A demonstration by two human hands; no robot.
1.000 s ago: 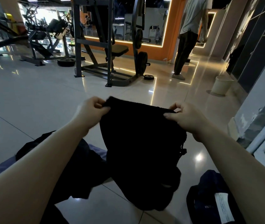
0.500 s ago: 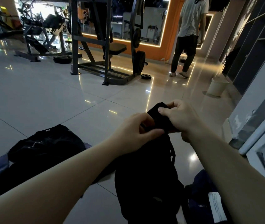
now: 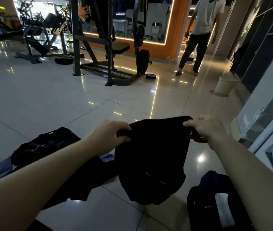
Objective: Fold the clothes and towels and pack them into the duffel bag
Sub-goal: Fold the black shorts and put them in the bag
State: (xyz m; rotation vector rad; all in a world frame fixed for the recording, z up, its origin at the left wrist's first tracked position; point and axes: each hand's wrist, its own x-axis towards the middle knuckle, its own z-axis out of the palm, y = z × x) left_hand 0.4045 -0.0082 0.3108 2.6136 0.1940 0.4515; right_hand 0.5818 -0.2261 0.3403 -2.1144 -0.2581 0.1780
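Two dark heaps wait at the lower left of the frame: more black clothes (image 3: 45,145) lying on the floor (image 3: 49,100). Moving right, my left hand (image 3: 110,135) pinches one top corner of a black garment (image 3: 152,157), fingers curled around the fabric; my right hand (image 3: 205,129) grips the other corner the same way, so the cloth hangs between them above the floor, its lower part bunched. At the lower right sits the duffel bag (image 3: 215,202). That bunched hem could fold in crooked, or a corner could slip from my pinch and drop the garment.
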